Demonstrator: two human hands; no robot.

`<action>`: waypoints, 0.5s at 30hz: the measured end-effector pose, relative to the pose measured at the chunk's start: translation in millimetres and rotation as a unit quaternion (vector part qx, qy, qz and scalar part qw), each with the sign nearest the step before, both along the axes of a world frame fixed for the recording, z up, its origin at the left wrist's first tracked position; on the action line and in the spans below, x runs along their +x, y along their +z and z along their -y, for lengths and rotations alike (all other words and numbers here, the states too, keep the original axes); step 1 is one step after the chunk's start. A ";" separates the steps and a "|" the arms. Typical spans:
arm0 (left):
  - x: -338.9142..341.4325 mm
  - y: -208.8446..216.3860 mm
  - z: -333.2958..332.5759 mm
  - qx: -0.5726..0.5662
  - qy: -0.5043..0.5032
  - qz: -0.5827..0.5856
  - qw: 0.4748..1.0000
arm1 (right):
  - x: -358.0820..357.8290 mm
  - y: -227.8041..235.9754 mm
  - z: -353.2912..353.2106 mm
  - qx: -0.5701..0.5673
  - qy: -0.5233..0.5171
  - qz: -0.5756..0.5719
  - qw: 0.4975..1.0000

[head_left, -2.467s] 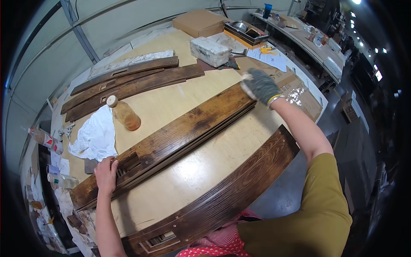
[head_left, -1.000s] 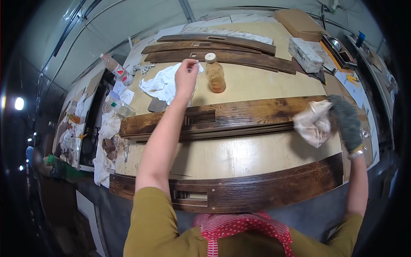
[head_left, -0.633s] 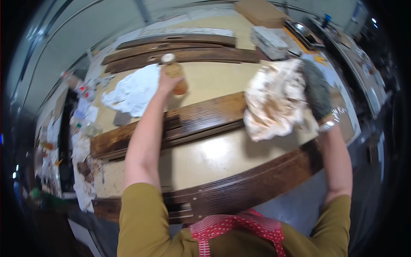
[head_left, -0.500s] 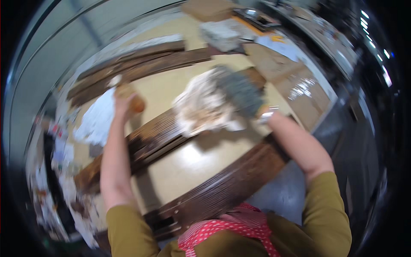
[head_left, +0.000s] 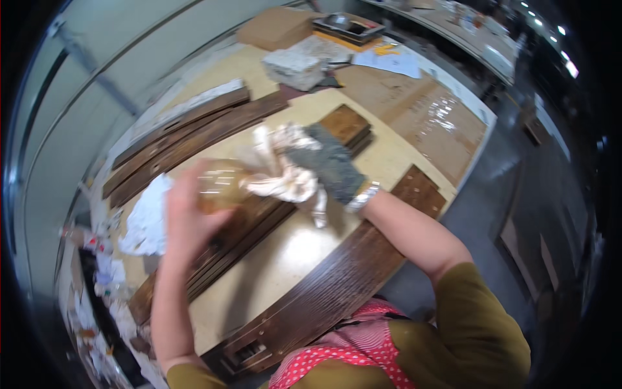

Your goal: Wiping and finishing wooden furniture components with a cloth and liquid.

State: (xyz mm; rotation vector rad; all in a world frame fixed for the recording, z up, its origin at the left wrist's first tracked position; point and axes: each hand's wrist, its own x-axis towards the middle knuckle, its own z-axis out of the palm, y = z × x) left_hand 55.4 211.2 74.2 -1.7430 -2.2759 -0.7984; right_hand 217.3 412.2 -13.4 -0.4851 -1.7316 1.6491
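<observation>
My left hand [head_left: 188, 211], bare, is closed around a clear bottle [head_left: 223, 181] of amber liquid. The bottle is tipped, its mouth end toward a white cloth [head_left: 291, 172] with brownish stains; whether they touch is blurred. My right hand [head_left: 327, 162], in a grey work glove, grips that bunched cloth. Both hands are above a stack of dark brown wooden boards [head_left: 253, 230] that lies across the table [head_left: 285, 259]. Nearer to me, a wide dark board [head_left: 343, 272] with slots at its left end lies along the table edge.
More dark boards [head_left: 194, 139] lie at the far left, beside a crumpled white sheet [head_left: 148, 217]. A whitish block [head_left: 295, 68], a black tray [head_left: 350, 27] and a cardboard box [head_left: 275, 29] stand at the back. Flattened cardboard [head_left: 421, 117] covers the right side.
My left hand has brought the bottle right, over the board stack and up to the cloth. My right hand has shifted left with the cloth, which is now bunched smaller. The view has turned.
</observation>
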 end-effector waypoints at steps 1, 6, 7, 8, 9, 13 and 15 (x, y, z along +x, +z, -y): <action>8.9 -2.1 0.2 -0.045 -0.025 -0.067 0.996 | 2.3 13.1 8.8 -0.134 0.073 -0.018 0.988; 37.5 -19.8 -10.9 -0.155 0.001 -0.045 0.987 | 31.6 31.4 34.3 -0.361 0.197 -0.205 0.888; 39.1 -15.0 -9.3 -0.155 0.011 -0.047 0.987 | 36.3 34.1 37.7 -0.304 0.174 -0.172 0.921; 42.1 -10.9 -13.6 -0.140 -0.002 -0.112 0.984 | 38.7 34.1 35.3 -0.290 0.158 -0.153 0.932; 45.0 -5.5 -17.0 -0.125 -0.015 -0.177 0.976 | 40.4 33.3 32.5 -0.275 0.142 -0.134 0.941; 57.9 23.0 -21.8 -0.120 -0.009 -0.171 0.978 | 47.0 10.4 14.3 -0.245 0.092 -0.116 0.958; 63.3 17.4 -23.8 -0.138 -0.020 -0.183 0.973 | 48.7 12.2 22.0 -0.403 0.168 -0.202 0.877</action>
